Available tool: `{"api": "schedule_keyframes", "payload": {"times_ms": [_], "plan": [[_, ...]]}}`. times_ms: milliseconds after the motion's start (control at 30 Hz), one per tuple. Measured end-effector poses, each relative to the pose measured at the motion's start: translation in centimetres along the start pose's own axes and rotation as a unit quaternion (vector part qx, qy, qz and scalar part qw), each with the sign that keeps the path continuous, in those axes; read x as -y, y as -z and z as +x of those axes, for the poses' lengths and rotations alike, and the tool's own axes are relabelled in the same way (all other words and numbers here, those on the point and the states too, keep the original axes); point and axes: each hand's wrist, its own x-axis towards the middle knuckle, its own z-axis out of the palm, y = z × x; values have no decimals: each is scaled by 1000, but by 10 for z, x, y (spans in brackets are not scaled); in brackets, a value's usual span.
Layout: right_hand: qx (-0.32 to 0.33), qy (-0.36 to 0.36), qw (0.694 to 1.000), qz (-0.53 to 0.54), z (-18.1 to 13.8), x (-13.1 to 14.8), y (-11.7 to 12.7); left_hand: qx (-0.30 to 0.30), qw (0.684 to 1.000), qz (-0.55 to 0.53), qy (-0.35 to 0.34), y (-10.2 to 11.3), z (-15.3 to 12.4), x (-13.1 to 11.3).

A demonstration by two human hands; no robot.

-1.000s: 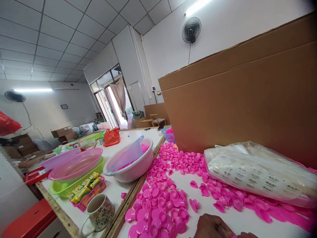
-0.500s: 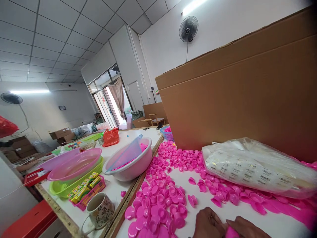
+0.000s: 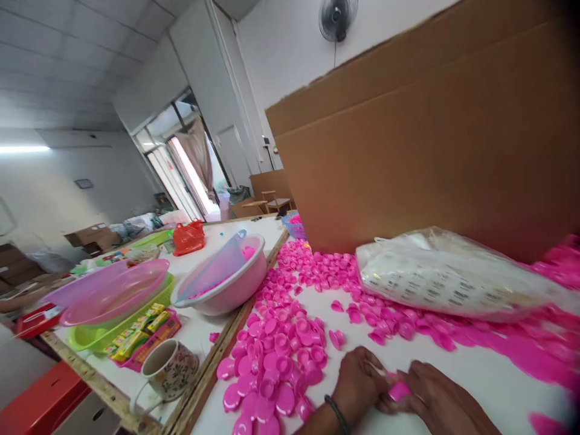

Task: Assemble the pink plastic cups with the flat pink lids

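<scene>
Two hands meet at the lower edge of the view, low over the white tabletop (image 3: 475,374), with a small pink cap (image 3: 399,391) pinched between them. The left hand (image 3: 357,386), a dark band (image 3: 338,414) on its wrist, has its fingers curled in a closed grip against the cap's left side. The right hand (image 3: 437,402) closes its fingertips on the cap from the right, so both grips are shut on the same piece. The cap sits just above the tabletop, near the front edge; motion blur hides its exact shape.

Just left of the hands lies a broad heap of pink caps (image 3: 276,356), spreading back along the tabletop. Beyond the hands a clear plastic bag (image 3: 435,281) of printed white pieces lies on more caps, and behind it stands a big cardboard box (image 3: 430,139). On the neighbouring tabletop to the left stand a pink basin (image 3: 226,290) with a clear scoop (image 3: 212,272) leaning in it, a patterned mug (image 3: 167,368) and a green basket (image 3: 90,335) holding a pink bowl (image 3: 113,290).
</scene>
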Motion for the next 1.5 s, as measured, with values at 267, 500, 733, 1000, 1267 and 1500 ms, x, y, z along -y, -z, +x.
{"api": "schedule_keyframes", "payload": {"times_ms": [267, 500, 733, 1000, 1267, 1500], "plan": [[77, -57, 995, 12, 2, 21, 22, 81, 996, 33, 23, 7, -6, -8], [121, 24, 992, -35, 1, 25, 45, 77, 996, 40, -27, 8, -17, -8], [132, 72, 975, -164, 1, 33, 40, 46, 995, 83, -38, 3, -21, -6], [156, 45, 976, -143, 3, 35, 48, 53, 991, 117, -25, 0, -23, -10], [-79, -308, 917, -241, -5, -39, 100, -236, 852, 452, -123, 82, -52, -91], [67, -302, 932, -187, -2, -36, 92, -296, 777, 528, -176, 101, -54, -99]]}}
